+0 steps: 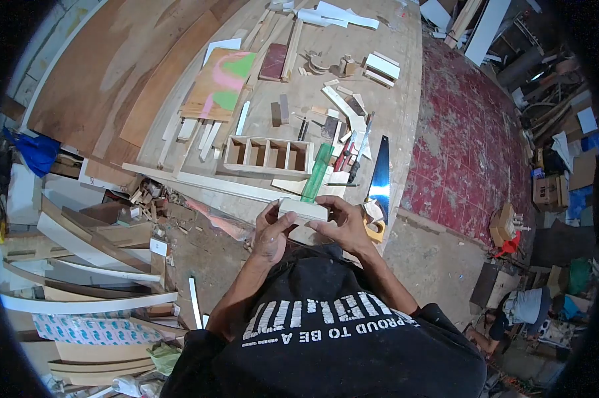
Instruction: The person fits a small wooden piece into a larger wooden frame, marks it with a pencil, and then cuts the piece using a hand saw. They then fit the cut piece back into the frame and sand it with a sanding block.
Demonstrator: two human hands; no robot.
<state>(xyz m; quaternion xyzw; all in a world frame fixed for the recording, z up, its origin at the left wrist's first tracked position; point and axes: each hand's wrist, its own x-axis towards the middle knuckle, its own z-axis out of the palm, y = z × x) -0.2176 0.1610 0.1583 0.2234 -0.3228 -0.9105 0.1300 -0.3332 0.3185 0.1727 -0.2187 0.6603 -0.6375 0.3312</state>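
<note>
Between my two hands is a small pale rectangular wooden block (303, 209), held level at the front edge of the workbench. My left hand (271, 233) grips its left end with curled fingers. At the other end, my right hand (344, 222) has its thumb and fingers closed around the block. Just beyond lies a translucent green strip (318, 174), pointing away from me. A small wooden box with several compartments (268, 170) rests left of the strip. To the right of my right hand is a handsaw (380, 176) with a yellow handle.
Offcuts, pens and small tools clutter the workbench (399, 73) around the strip. A painted board (218, 83) lies farther back left. Curved wooden pieces (80, 302) are stacked on the left. Another person (521, 312) crouches at the lower right, beyond the red tiled floor (458, 146).
</note>
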